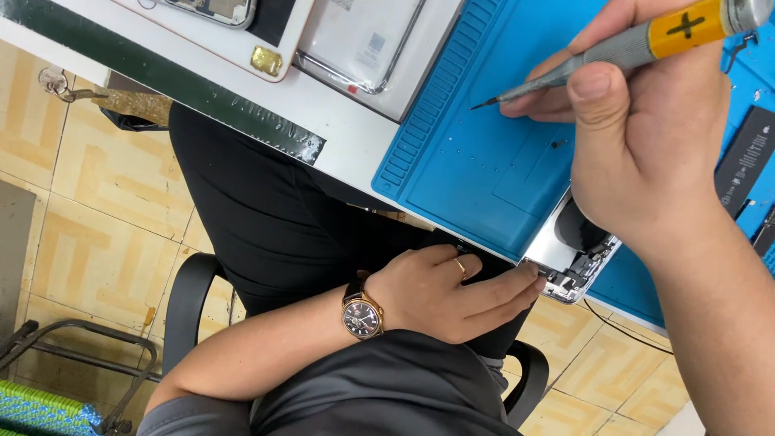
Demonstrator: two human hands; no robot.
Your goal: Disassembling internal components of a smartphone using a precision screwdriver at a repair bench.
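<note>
head view, right hand (646, 137) pinching a grey screwdriver (613, 50) with a yellow band, tip over the blue mat (468, 161) on the desk (339, 129), left hand (444, 295) with curled fingers touching the near corner of an opened phone (573, 254) at the mat's edge, wristwatch (361, 315) on that wrist

We're looking down at a work mat (476, 161) lying on the table (339, 129), with an opened phone body (577, 250) sitting on the mat's near edge. Our left hand (444, 295) is just left of that phone body, fingertips touching its corner. Our right hand (646, 137) sits above the phone body, holding a screwdriver (613, 52) whose tip points left over the mat. Left of the mat lie two more devices (363, 44) on the table. A battery (747, 161) lies at the mat's right side. Under the table, our lap and the chair (190, 303).
</note>
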